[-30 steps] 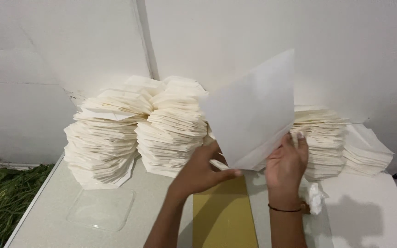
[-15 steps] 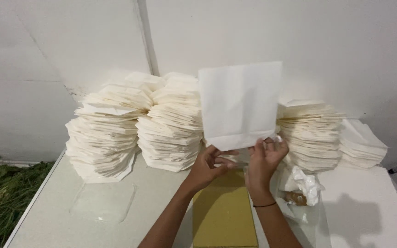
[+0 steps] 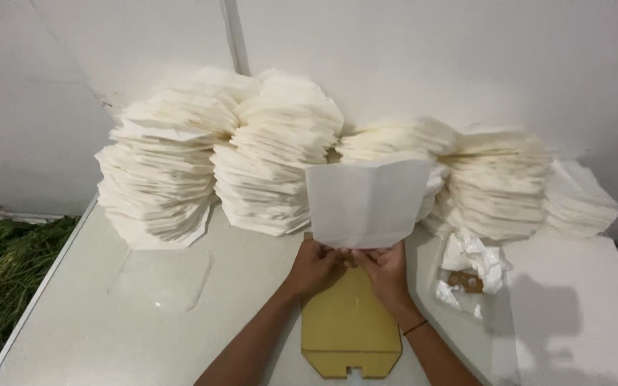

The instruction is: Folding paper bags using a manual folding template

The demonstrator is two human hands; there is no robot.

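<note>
Both grips pinching white paper sheet at its bottom edge, left hand and right hand touching, sheet upright above yellow template on bench. Folding step, likely. Next: lowering sheet squarely onto template. Folded stacks behind.

The paper sheet I hold is plain white; the template under my hands is mustard yellow; the stacks behind are cream.
</note>
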